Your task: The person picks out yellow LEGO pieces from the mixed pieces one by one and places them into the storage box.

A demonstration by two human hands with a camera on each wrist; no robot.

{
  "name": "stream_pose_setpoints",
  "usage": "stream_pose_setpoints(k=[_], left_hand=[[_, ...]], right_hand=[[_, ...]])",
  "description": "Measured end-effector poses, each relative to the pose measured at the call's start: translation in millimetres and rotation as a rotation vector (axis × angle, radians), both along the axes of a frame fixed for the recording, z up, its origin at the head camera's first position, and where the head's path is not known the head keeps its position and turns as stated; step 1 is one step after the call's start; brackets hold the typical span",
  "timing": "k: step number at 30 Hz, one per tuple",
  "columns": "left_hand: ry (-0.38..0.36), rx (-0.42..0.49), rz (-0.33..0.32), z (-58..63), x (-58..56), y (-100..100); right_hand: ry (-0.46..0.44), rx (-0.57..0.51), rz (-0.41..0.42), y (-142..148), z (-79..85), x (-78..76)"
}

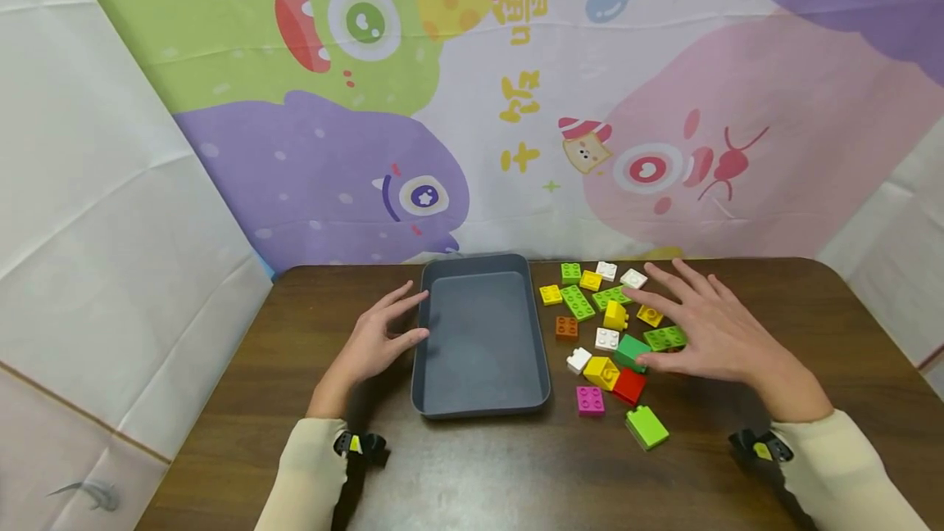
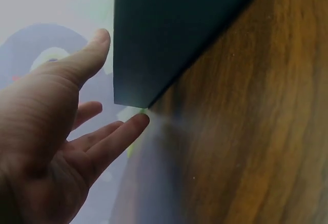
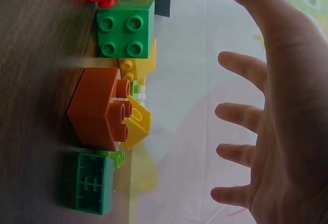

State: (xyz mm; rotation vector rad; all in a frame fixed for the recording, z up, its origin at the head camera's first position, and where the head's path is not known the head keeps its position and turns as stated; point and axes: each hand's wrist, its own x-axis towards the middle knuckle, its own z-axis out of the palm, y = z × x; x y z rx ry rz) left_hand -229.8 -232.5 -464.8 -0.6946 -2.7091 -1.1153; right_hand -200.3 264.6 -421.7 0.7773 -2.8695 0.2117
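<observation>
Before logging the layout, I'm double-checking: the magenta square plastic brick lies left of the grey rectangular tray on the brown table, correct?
Not left: the head view shows the magenta square brick right of the grey rectangular tray, on the brown table.

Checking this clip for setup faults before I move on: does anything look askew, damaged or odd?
The backdrop looks odd: its cartoon faces lie sideways. Also, one yellow block rests tipped on its side, while many others sit studs-up. No visible damage.
</observation>
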Motion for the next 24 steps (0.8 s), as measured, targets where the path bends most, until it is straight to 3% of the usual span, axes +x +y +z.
stream_pose_setpoints(k=[13,24], left_hand=[[-0.074,0.159,-0.010,-17.4,-7.0,-4.5],[-0.189,0.244,-0.045,-21.1,-8.1,-4.1]], right_hand=[[0.021,0.000,0.005,-0.5,1.8,0.2],[0.022,-0.004,-0.004,-1.5,0.5,1.0]])
